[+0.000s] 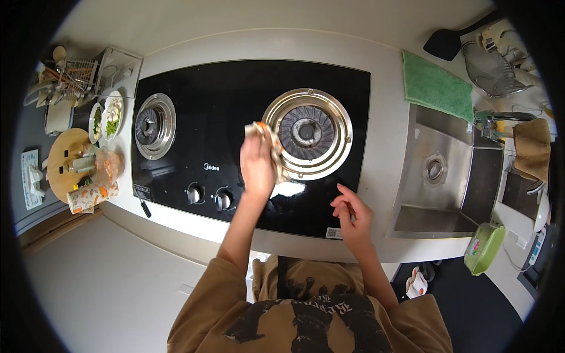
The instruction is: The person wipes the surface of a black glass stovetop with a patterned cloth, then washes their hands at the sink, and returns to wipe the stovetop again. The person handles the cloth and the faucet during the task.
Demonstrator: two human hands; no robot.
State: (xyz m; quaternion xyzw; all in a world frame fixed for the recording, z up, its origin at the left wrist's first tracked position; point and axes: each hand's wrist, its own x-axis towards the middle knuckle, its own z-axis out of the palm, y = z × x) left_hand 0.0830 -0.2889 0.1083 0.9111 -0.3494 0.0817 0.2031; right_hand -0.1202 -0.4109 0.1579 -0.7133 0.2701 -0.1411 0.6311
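A black glass Midea gas hob [212, 110] lies before me, with a burner at each end. My left hand [257, 165] presses a patterned cloth or paper towel [277, 154] onto the glass, against the left edge of the right burner's metal ring [307, 134]. Over the hob's front right part, my right hand [353, 216] is raised with loosely curled fingers and holds nothing. Two control knobs [224, 200] are left of my left forearm. The left burner [154, 125] has no hand near it.
To the right are a steel sink [435, 170], a green towel [437, 86] and a green plastic container [484, 249]. At left stand plates of chopped food [113, 115], a round wooden board [55, 165], a patterned roll [92, 197] and a black-handled tool [145, 209].
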